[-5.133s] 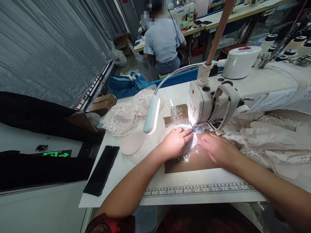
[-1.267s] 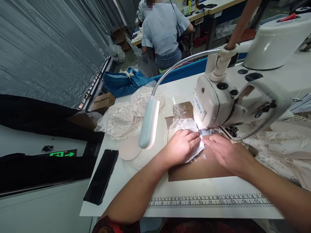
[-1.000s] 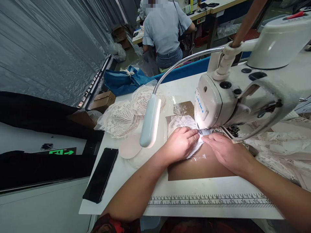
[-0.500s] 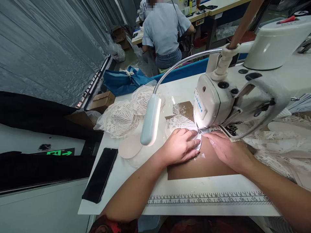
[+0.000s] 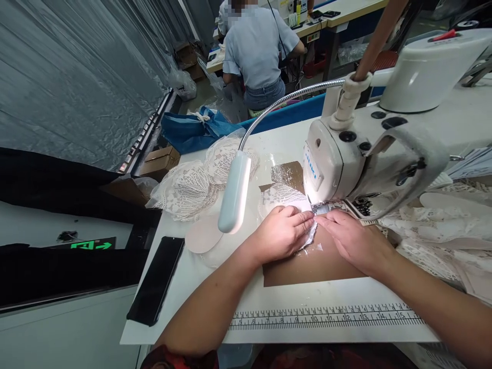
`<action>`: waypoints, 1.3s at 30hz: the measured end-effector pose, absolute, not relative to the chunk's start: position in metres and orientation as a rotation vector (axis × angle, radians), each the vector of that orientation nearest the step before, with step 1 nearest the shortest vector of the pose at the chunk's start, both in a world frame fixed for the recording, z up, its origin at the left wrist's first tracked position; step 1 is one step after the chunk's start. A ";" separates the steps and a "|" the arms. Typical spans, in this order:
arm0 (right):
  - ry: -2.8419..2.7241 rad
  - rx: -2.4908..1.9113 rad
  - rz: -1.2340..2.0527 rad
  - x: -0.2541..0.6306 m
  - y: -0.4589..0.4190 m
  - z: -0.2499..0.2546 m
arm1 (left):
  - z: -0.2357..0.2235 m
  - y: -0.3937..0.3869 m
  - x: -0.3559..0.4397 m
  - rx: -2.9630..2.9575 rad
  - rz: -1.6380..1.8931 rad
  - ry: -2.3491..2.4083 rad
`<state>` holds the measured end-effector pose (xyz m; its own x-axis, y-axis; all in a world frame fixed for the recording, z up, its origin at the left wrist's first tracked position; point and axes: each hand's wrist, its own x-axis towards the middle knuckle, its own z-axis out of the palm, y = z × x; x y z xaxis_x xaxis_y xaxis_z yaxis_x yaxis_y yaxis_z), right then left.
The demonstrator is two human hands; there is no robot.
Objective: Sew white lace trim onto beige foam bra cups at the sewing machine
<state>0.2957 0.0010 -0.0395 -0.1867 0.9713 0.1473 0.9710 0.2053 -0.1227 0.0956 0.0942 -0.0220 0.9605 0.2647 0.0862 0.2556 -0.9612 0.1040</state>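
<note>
A white lace cup piece (image 5: 282, 195) lies under the head of a white sewing machine (image 5: 326, 159), partly covered by my fingers. Pressed onto it from the left is my left hand (image 5: 282, 231), its fingers bent and close together, the tips close to the needle area. From the other side my right hand (image 5: 351, 236) pinches at the piece's edge just in front of the needle, thumb tucked under the forefinger. The two hands' fingertips nearly meet there. Beneath them a brown sheet (image 5: 319, 269) covers part of the machine bed.
Lace cups (image 5: 188, 189) and a round beige pad (image 5: 202, 234) lie left of a lamp (image 5: 233, 197) on a bent neck. A black phone (image 5: 156, 282) rests near the left edge, a printed ruler (image 5: 326, 319) along the front. More lace fabric (image 5: 434, 241) lies right. Ahead sits another person (image 5: 255, 56).
My left fingers have moved forward on the lace, nearer the needle. My right fingertips have shifted left to the lace's edge and drawn together. The whole view has shifted slightly.
</note>
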 end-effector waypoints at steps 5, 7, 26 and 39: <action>-2.270 -1.932 0.017 0.294 0.001 -0.041 | -0.020 0.093 0.099 3.012 0.144 0.454; -2.253 -1.927 0.000 0.293 0.001 -0.043 | -0.020 0.093 0.100 3.007 0.153 0.458; -2.145 -1.735 0.039 0.304 -0.005 -0.042 | -0.026 0.092 0.099 2.655 0.461 0.513; -2.158 -1.746 0.037 0.306 -0.008 -0.043 | -0.024 0.088 0.100 2.939 0.283 0.436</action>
